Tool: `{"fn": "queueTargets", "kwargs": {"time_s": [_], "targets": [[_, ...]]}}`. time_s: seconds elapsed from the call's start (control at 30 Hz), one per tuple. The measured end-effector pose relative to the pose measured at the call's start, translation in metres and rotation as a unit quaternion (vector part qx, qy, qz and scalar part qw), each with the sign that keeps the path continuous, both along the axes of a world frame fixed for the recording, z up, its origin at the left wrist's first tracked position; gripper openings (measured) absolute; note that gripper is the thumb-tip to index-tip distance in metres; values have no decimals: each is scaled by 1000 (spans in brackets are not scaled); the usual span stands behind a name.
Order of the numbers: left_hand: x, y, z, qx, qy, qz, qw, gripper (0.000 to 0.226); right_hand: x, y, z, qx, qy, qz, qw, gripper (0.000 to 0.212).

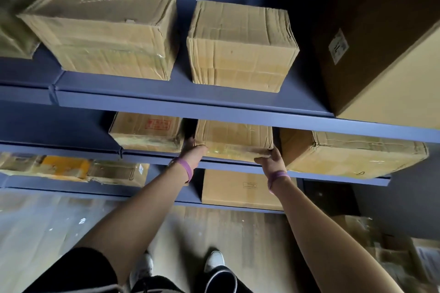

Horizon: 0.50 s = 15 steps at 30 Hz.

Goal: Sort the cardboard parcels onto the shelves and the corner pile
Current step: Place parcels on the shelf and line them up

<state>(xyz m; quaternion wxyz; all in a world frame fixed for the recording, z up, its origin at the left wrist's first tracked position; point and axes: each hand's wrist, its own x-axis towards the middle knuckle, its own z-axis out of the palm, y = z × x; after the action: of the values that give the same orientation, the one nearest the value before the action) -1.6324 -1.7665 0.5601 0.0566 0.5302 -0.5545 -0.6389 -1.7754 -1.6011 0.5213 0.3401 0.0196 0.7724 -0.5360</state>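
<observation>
Cardboard parcel (234, 137), creased and taped: centre of frame, at front of middle blue shelf (154, 157), between red-stamped box (145, 132) and larger box (352, 152). Left hand (193, 153) grips its lower left corner; right hand (270, 160) grips its lower right corner

Tan parcels (234, 139) on blue shelves (181, 104); purple wristbands (187, 169).

White shoes (214, 261) stand on a pale plank floor (47, 226) speckled with white marks, below black clothing (90, 273)
</observation>
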Motion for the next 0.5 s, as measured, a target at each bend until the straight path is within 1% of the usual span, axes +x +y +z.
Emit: {"fn": "queueTargets", "kwargs": {"time_s": [0.1, 0.2, 0.23, 0.3, 0.4, 0.43, 0.5], "targets": [[3, 3, 4, 2, -7, -1, 1000, 62, 2, 3, -1, 9, 7, 9, 1000, 57], [12, 6, 12, -9, -27, -24, 999, 54, 6, 11, 3, 4, 25, -3, 1000, 36], [16, 6, 15, -13, -34, -33, 999, 53, 9, 14, 6, -1, 33, -12, 999, 33], [26, 8, 20, -34, -49, -47, 997, 51, 15, 19, 15, -16, 38, -34, 999, 37], [45, 9, 24, -57, -45, -35, 997, 50, 27, 28, 24, -35, 33, -57, 997, 41], [51, 10, 25, -58, -39, -27, 997, 52, 32, 31, 29, -34, 34, -64, 997, 41], [65, 14, 29, -66, -23, -16, 997, 54, 44, 37, 38, -33, 48, -73, 996, 34]]}}
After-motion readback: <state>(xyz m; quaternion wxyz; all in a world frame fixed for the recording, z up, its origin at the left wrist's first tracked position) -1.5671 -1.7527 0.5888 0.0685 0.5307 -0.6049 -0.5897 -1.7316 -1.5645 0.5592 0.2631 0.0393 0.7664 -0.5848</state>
